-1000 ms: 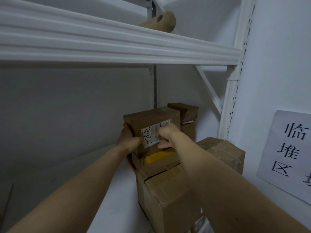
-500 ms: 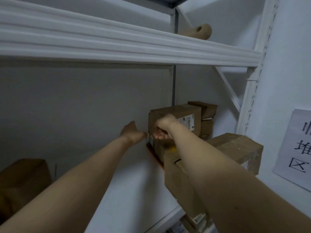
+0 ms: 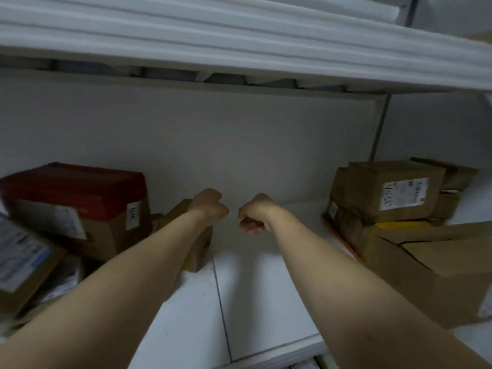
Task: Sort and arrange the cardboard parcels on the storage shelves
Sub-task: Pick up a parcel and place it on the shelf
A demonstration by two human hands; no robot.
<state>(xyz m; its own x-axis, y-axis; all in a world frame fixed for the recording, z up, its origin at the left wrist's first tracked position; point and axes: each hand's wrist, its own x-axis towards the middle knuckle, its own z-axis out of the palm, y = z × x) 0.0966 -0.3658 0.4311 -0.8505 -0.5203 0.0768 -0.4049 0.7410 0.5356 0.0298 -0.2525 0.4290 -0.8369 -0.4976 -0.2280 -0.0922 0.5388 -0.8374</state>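
Matt brown cardboard parcel with a paper label on a smooth white shelf.

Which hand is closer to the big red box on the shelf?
The left hand. It hangs just right of the red box, above a small brown parcel. The right hand is farther right, over the shelf.

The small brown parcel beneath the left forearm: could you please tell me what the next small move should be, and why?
Probably lower the left hand onto the small brown parcel and grip it. Both hands hold nothing, the right hand included, and that parcel sits nearest, near the red-topped box, with bare shelf alongside.
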